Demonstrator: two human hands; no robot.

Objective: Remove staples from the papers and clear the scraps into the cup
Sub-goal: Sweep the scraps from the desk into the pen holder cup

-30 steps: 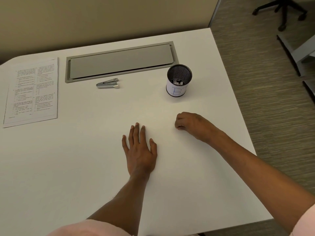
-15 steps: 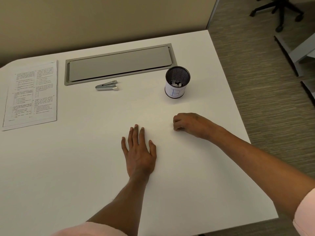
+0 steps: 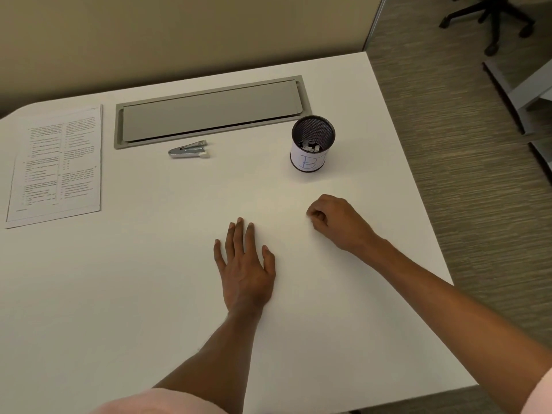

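Observation:
My left hand [image 3: 245, 264] lies flat on the white table [image 3: 149, 294], palm down, fingers spread, holding nothing. My right hand [image 3: 337, 222] rests to its right with fingers curled in; nothing shows in them. A black mesh cup [image 3: 312, 144] with a white label marked "B" stands behind my right hand and holds white paper scraps. A metal staple remover [image 3: 188, 150] lies in the middle at the back. A stack of printed papers [image 3: 56, 165] lies at the far left.
A grey cable hatch [image 3: 209, 112] is set flush in the table along the back wall. The table's right edge drops to carpet, where an office chair base [image 3: 490, 16] and a grey furniture leg [image 3: 513, 94] stand.
Both hands stay where they were on the table. Only the view has shifted slightly.

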